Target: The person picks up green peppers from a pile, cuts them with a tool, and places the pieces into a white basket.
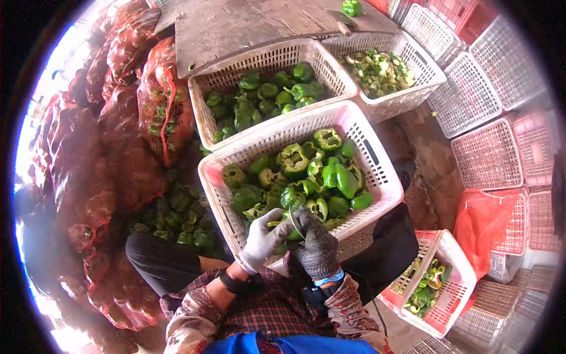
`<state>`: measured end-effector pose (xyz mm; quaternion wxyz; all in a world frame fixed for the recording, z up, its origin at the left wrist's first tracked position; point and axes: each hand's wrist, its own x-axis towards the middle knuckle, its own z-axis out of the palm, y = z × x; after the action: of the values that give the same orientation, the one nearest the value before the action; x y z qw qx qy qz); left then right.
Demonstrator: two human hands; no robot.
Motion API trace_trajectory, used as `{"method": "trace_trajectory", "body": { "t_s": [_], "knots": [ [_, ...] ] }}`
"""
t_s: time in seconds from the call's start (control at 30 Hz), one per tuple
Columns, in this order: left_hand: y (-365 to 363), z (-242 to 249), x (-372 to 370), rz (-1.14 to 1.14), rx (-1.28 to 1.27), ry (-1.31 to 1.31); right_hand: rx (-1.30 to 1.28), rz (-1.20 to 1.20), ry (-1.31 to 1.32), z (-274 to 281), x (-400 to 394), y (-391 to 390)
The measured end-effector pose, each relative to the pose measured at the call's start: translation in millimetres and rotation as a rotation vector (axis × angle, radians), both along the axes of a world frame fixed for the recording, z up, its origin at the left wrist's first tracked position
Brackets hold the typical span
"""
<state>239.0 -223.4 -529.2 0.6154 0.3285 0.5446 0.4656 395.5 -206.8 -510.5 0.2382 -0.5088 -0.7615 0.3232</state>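
Note:
My left hand (263, 240), in a white glove, is closed round a green pepper, whose stem sticks out near the thumb. Against it, my right hand (316, 243), in a dark grey glove, grips a small knife (296, 222) with its blade at the pepper. Both hands are over the near edge of a white crate (377, 209) on my lap. Inside this crate lie several green peppers (339, 179), some whole and some cut open with hollow tops. My fingers hide most of the held pepper and the knife's handle.
Behind stand a crate of whole peppers (197, 112) and one of cut scraps (377, 74). A wooden board (247, 23) bears another knife (342, 19). Red mesh sacks (127, 147) fill the left. At right are stacked crates (489, 153) and a crate with pepper pieces (463, 277).

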Motion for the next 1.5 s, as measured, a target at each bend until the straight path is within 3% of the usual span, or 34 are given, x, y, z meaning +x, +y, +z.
{"method": "trace_trajectory", "body": {
  "t_s": [0.07, 0.2, 0.33, 0.37, 0.4, 0.43, 0.47, 0.53, 0.57, 0.6, 0.7, 0.73, 0.8, 0.87, 0.93, 0.97, 1.0, 1.03, 1.07, 1.13, 1.17, 1.2, 1.23, 1.27, 1.33, 1.4, 1.43, 1.5],
  "knots": [
    [1, 10, 7, 0.052, -0.025, -0.335, 0.026, 0.027, 0.077, -10, 6, -5],
    [-7, -9, -2, -0.051, -0.055, -0.607, 0.085, -0.012, 0.331, -29, 4, -10],
    [-2, -8, 1, -0.103, -0.119, -0.591, -0.166, -0.180, 0.383, -25, 11, 1],
    [5, 2, 3, -0.126, -0.122, -0.618, -0.173, -0.281, 0.511, -28, 13, 4],
    [11, -8, 5, -0.106, -0.146, -0.602, -0.165, -0.385, 0.639, -36, 17, 8],
    [12, -14, 3, -0.040, -0.150, -0.577, -0.083, -0.449, 0.582, -58, 30, 10],
    [15, -11, 1, 0.031, -0.156, -0.549, 0.020, -0.500, 0.513, -10, 36, 20],
    [23, 10, -2, 0.067, -0.243, -0.469, 0.023, -0.643, 0.701, -3, 59, 39],
    [27, 2, -6, 0.054, -0.260, -0.428, 0.154, -0.703, 0.260, 6, 75, 56],
    [30, -9, -8, 0.046, -0.274, -0.387, 0.221, -0.693, 0.102, 10, 87, 71],
    [48, -27, -3, 0.007, -0.291, -0.240, -0.037, -0.675, -0.051, -29, 113, 92],
    [60, -31, -2, -0.066, -0.216, -0.167, 0.241, -0.567, 0.235, -35, 111, 88],
    [109, -44, 10, 0.033, -0.004, -0.205, 0.095, -0.663, 0.051, -67, 112, 75],
    [180, 3, 32, -0.055, 0.112, -0.378, 0.056, -0.663, 0.163, -62, 113, 69],
    [231, 69, 58, -0.221, 0.255, -0.312, 0.041, -0.709, 0.329, -84, 116, 76],
    [269, 70, 62, -0.256, 0.328, -0.442, 0.123, -0.707, 0.363, -93, 116, 81],
    [275, 108, 68, -0.178, 0.276, -0.275, 0.083, -0.719, 0.518, -84, 110, 84],
    [290, 112, 66, -0.040, 0.327, -0.110, -0.002, -0.720, 0.583, -76, 106, 83],
    [291, 117, 54, 0.090, 0.407, -0.118, -0.094, -0.712, 0.645, -73, 104, 84],
    [261, 127, -5, 0.072, 0.368, -0.075, 0.266, -0.526, 0.106, -88, 110, 86],
    [236, 124, -41, 0.097, 0.334, -0.059, 0.178, -0.474, 0.111, -89, 111, 85],
    [215, 107, -85, 0.153, 0.383, 0.032, -0.026, -0.454, -0.026, -41, 93, 81],
    [182, 90, -131, 0.226, 0.306, 0.183, 0.081, -0.367, 0.160, -68, 101, 83],
    [148, 74, -175, 0.283, 0.236, 0.322, -0.049, -0.435, 0.332, -72, 98, 82],
    [73, 41, -244, 0.433, 0.003, 0.177, -0.287, -0.483, 0.745, -81, 97, 87],
    [2, -29, -293, 0.513, -0.042, 0.184, -0.081, -0.412, 0.296, -78, 88, 95],
    [-33, -92, -325, 0.467, -0.173, 0.224, -0.027, -0.399, 0.412, -85, 80, 97],
    [-70, -135, -327, 0.204, -0.417, 0.589, -0.326, -0.546, 0.661, -64, 53, 102]
  ]
}}
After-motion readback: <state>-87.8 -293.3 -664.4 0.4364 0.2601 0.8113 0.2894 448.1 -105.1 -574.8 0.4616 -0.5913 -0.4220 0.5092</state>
